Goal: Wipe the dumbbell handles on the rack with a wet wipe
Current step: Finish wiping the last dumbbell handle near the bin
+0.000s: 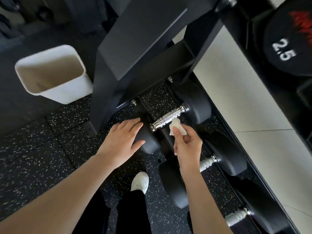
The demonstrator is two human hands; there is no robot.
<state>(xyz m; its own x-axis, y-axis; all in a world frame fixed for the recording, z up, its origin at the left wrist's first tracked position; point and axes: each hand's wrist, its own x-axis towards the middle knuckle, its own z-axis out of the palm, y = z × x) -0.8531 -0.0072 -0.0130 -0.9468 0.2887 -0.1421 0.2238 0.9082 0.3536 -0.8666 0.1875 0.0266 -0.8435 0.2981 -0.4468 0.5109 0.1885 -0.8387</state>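
Dumbbell rack [152, 53], black steel, seen from above with its lowest shelf running from the upright post toward the near right. A white waste bin [50, 73] stands open on the speckled rubber floor [42, 149] to the left of the post, well apart from the shelf. A pale tiled strip lies beyond the rack's far rail, and a large black dumbbell marked 2.5 [285, 48] sits on an upper tier at top right. On the lowest shelf, the end dumbbell [194, 107] lies across the rails beside the post; two more dumbbells follow it toward the near right, their pale handles partly hidden behind black heads. The upright post and the upper shelf overhang the far end of the lowest shelf.

The left hand [123, 141] lies spread, fingers extended and loosely parted, palm down on the near head of the end dumbbell; it grips nothing. The right hand [187, 142] is mostly closed, pinching a crumpled white wet wipe [175, 127] between thumb and fingers. The wipe touches the near side of the knurled chrome handle [167, 119], about midway along it.

Both forearms are bare and reach forward and down from the near edge of view, the right wrist bent slightly inward. A white shoe [140, 183] and dark trouser legs show on the floor between the arms.
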